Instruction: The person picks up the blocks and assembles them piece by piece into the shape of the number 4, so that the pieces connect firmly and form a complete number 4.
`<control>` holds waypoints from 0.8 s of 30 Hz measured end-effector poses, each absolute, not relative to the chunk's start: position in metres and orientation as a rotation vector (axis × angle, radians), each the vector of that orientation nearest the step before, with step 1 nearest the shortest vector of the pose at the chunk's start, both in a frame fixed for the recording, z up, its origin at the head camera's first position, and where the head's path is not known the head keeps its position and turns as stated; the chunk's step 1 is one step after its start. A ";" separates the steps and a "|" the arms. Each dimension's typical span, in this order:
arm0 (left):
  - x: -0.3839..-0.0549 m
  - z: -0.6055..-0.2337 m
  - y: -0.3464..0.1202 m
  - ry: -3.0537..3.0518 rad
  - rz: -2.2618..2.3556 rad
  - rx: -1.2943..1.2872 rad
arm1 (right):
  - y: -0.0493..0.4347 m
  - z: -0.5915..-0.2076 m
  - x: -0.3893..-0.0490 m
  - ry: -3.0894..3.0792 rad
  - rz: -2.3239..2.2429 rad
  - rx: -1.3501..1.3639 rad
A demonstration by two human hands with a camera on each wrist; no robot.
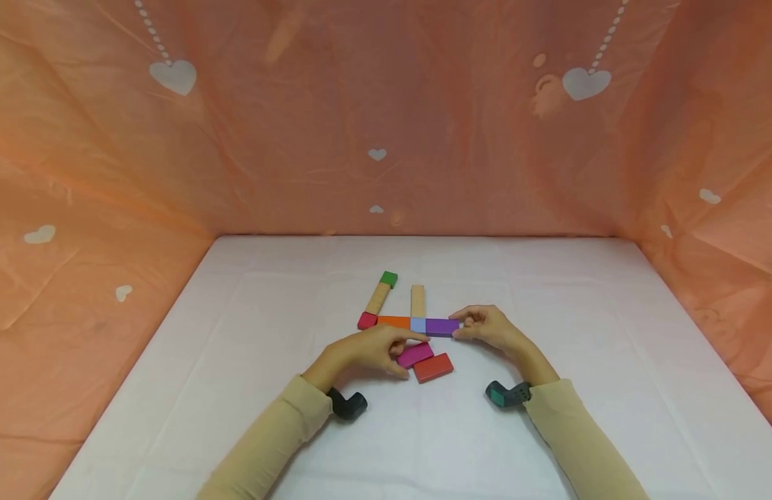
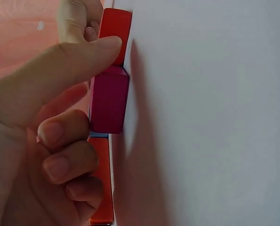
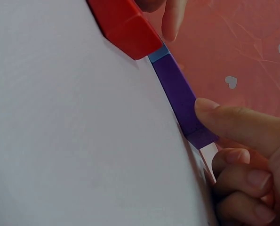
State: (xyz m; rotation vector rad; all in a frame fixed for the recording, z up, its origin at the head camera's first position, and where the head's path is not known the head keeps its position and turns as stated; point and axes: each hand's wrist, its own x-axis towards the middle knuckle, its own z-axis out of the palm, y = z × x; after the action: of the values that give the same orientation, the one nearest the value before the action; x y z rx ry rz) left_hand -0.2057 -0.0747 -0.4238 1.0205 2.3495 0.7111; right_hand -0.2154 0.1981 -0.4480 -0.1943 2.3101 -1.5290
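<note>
My right hand (image 1: 490, 326) pinches the right end of a purple block (image 1: 442, 328) between thumb and index finger. That block ends a row with a light blue block (image 1: 418, 324) and an orange block (image 1: 395, 322). My left hand (image 1: 373, 347) is spread around a magenta block (image 1: 415, 355), index fingertip beyond its far edge and thumb tip apart from it on the near side. A red block (image 1: 433, 368) lies against the magenta one. In the left wrist view the left thumb (image 2: 97, 54) overlaps the red and magenta blocks.
A crimson block (image 1: 367, 321) stands at the row's left end. From it a natural wood block (image 1: 378, 298) slants back to a green block (image 1: 388, 279). Another wood block (image 1: 417, 301) runs back from the light blue one. An orange cloth (image 1: 386, 125) walls the white table (image 1: 548, 278).
</note>
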 end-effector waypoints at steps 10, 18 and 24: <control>-0.202 -0.427 -0.076 2.316 0.814 0.953 | 0.197 -0.447 -0.214 2.300 -1.540 -0.193; -0.199 -0.431 -0.077 2.308 0.891 0.907 | 0.196 -0.447 -0.214 2.302 -1.534 -0.186; -0.197 -0.432 -0.077 2.333 0.895 0.900 | 0.196 -0.447 -0.213 2.295 -1.544 -0.190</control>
State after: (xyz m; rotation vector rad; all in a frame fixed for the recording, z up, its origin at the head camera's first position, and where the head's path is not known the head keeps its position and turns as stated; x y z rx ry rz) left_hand -0.1972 -0.0768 -0.4323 0.8996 2.3331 0.8946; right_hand -0.2134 0.1964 -0.4470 -0.1899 2.2954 -1.5443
